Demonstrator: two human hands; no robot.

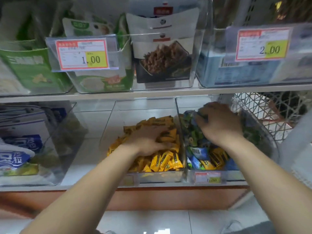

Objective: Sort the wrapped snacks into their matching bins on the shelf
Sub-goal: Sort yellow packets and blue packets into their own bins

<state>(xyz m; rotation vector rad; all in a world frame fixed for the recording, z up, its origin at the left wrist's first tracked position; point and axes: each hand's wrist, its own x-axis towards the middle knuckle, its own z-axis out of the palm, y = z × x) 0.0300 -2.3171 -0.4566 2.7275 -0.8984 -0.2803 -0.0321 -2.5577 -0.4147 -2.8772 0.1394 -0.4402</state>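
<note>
- Yellow snacks (162,159) are filling the middle bin (108,132) on the lower shelf (84,185). They are heaping up towards its front, so this bin is reading as the home for that wrapper.
- The left hand (146,139) is lying palm-down on that heap. Its fingers (163,132) are reaching fairly straight across the packets and are released, grasping nothing that shows. It is probably pressing the pile down or levelling it so that nothing is spilling over the low front edge.
- The right hand (221,124) is working in the right bin (179,119), just beside the yellow one and sharing a clear wall with it. Its fingers (200,119) are curling into a bunch of green and blue snacks (190,130) and clenching round them near the back of the bin.
- That bunch is likely being lifted or raked backward to uncover what is sitting underneath.
- Several stray yellow packets (217,157) are lying at the front of the right bin, mixed in among blue wrappers. These are the ones sitting in the wrong place, so the sorting is looking partly done.
- The two bins are standing side by side, so a stray packet is needing only a short hop over the shared wall.
- A price tag (207,177) is hanging on the right bin's front, marking what belongs there, though its print is too blurred to read.
- A white wire basket (263,112) is standing to the right of that bin.
</note>
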